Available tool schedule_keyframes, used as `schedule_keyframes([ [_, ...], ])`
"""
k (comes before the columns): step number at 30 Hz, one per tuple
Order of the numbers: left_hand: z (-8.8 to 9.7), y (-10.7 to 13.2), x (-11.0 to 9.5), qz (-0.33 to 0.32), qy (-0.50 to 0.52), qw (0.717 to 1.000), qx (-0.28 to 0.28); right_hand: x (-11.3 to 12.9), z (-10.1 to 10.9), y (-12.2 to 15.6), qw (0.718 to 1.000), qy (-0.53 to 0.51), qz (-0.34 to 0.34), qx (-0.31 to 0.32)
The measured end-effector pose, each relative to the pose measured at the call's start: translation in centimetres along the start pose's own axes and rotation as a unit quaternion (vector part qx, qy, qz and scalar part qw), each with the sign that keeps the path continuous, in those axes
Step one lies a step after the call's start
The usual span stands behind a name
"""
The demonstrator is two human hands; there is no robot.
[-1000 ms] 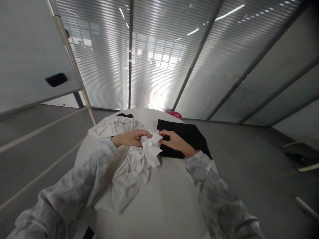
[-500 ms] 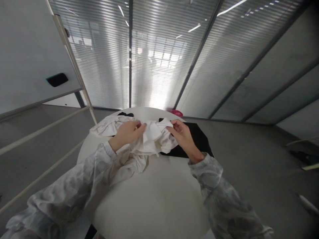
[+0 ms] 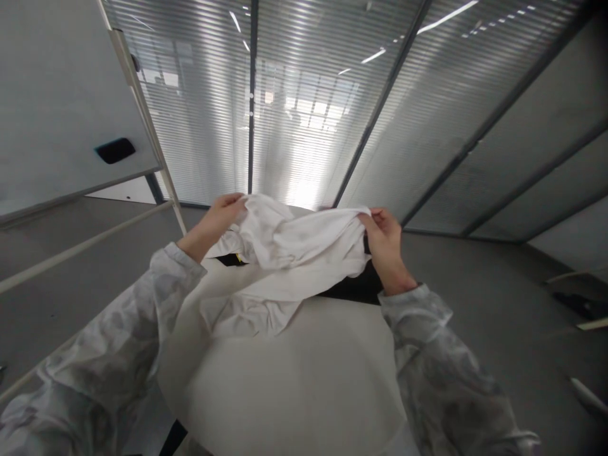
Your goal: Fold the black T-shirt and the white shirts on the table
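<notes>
A white garment (image 3: 304, 244) stretches between my two hands, its upper edge lifted above the table and its lower part trailing on the tabletop in loose folds. My left hand (image 3: 222, 215) is closed on its upper left end. At the upper right corner my right hand (image 3: 384, 239) pinches the cloth between thumb and fingers. Dark folded fabric (image 3: 358, 285) lies under the garment on the right, partly covered. More white cloth bunches near my left hand, beside a small black item with a yellow spot (image 3: 232, 258); what it is I cannot make out.
The round white table (image 3: 285, 386) stands in front of me. To the left is a whiteboard on a pale frame (image 3: 165, 183) with a black eraser-like block (image 3: 115, 151) on it. A ribbed glass partition (image 3: 304, 126) rises behind the table.
My hands have moved apart and my left hand has risen, spreading the bunched white garment wide and lifting its upper edge. The pink object behind the table is now hidden.
</notes>
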State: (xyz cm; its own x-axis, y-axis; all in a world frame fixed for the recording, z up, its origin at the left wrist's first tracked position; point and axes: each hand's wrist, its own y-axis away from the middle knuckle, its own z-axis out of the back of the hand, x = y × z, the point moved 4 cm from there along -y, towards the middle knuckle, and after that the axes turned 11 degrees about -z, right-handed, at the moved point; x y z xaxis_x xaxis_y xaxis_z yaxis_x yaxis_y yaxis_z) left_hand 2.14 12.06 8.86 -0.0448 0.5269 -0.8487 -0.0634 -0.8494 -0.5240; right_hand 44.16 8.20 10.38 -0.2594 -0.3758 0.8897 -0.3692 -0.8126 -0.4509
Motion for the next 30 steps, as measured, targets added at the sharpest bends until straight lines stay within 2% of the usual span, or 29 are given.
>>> schedule_keyframes([
  [3,3.2,-4.3,1.4,0.030,-0.012,0.996,-0.089,-0.4,0.3,-4.8,0.996,0.070,0.013,-0.059],
  [6,5.1,-6.4,3.6,0.089,-0.089,0.979,-0.158,-1.7,-0.5,-6.9,0.988,0.145,-0.048,-0.040],
  [8,5.2,-6.1,4.6,0.079,-0.176,0.966,-0.174,-2.9,-1.2,-6.1,0.976,0.200,-0.086,-0.004],
  [10,4.3,-4.2,4.8,0.039,-0.236,0.955,-0.174,-3.6,-2.0,-3.9,0.966,0.245,-0.070,0.038],
  [11,3.6,-2.8,4.7,0.017,-0.250,0.953,-0.168,-3.8,-2.4,-2.2,0.963,0.260,-0.041,0.056],
  [13,1.4,0.7,4.0,-0.028,-0.271,0.953,-0.133,-3.8,-3.1,1.7,0.953,0.286,0.017,0.095],
  [14,0.0,2.7,3.5,-0.044,-0.280,0.955,-0.092,-3.8,-3.4,3.8,0.945,0.300,0.035,0.125],
  [16,-3.3,6.7,2.8,-0.034,-0.340,0.938,0.060,-3.4,-4.0,8.2,0.922,0.326,0.087,0.190],
  [18,-5.7,10.4,2.2,-0.010,-0.378,0.913,0.156,-2.8,-4.6,12.3,0.882,0.348,0.164,0.272],
  [20,-7.4,13.1,1.9,-0.011,-0.388,0.894,0.223,-2.7,-4.8,15.2,0.842,0.374,0.217,0.321],
  [22,-8.4,14.7,2.0,-0.009,-0.375,0.887,0.269,-3.2,-5.0,16.5,0.827,0.392,0.230,0.332],
  [24,-8.9,15.4,2.4,0.000,-0.333,0.892,0.305,-4.0,-5.0,16.7,0.836,0.395,0.216,0.313],
  [26,-9.2,15.8,2.7,0.010,-0.258,0.909,0.327,-4.6,-4.9,16.3,0.863,0.373,0.197,0.277],
  [28,-9.3,15.9,2.5,0.001,-0.168,0.931,0.325,-4.8,-4.4,15.7,0.906,0.315,0.168,0.227],
  [30,-9.3,16.2,2.1,-0.038,-0.111,0.943,0.312,-4.7,-3.6,14.9,0.954,0.226,0.117,0.159],
])
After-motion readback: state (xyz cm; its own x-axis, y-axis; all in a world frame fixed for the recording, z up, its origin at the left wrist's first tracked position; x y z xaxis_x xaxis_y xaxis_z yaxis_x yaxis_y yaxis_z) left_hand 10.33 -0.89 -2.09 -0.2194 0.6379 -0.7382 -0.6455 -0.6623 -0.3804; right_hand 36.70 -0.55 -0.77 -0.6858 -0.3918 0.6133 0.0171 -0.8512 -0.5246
